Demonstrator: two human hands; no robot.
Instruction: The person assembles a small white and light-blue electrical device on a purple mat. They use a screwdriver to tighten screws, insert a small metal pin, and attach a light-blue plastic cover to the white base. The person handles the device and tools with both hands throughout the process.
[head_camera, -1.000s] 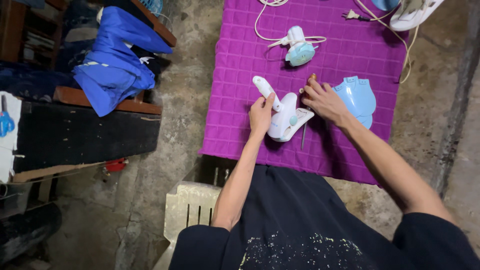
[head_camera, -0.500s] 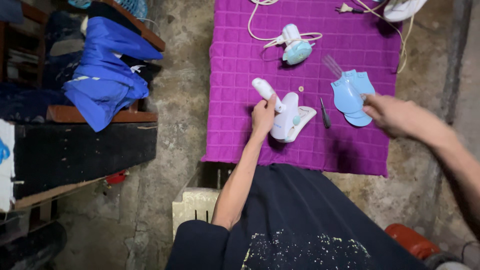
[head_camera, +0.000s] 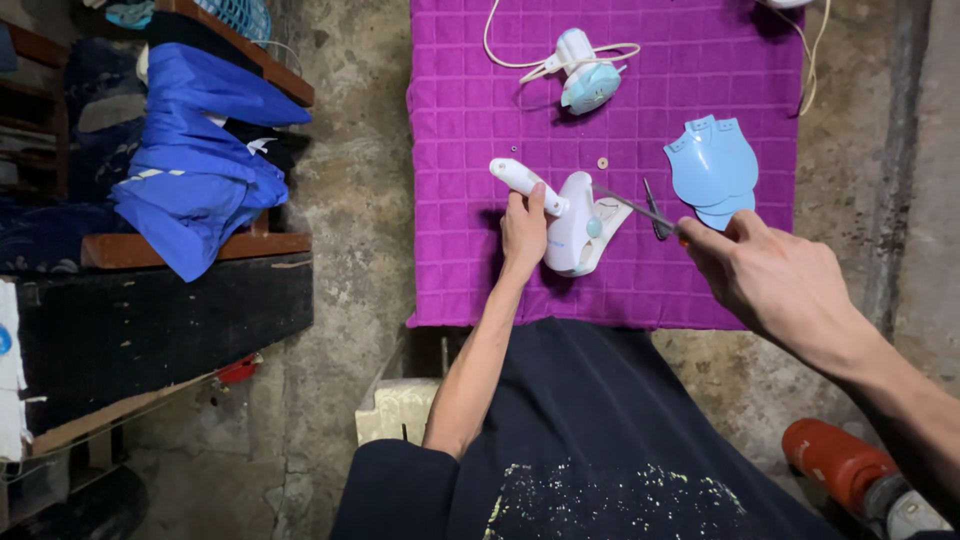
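The white appliance body (head_camera: 578, 222) under the left hand (head_camera: 523, 228) looks like smooth, slightly glossy plastic, and so does its handle (head_camera: 520, 178). The pale blue cover (head_camera: 713, 168) is smooth plastic with a soft sheen. The thin tool (head_camera: 634, 207) in the right hand (head_camera: 768, 272) has a shiny metal shaft. The purple cloth (head_camera: 470, 120) is matt, quilted in squares. The floor (head_camera: 352, 190) is rough, mottled concrete. The blue garment (head_camera: 190, 170) is smooth, faintly shiny fabric on a worn wooden shelf (head_camera: 250, 246).
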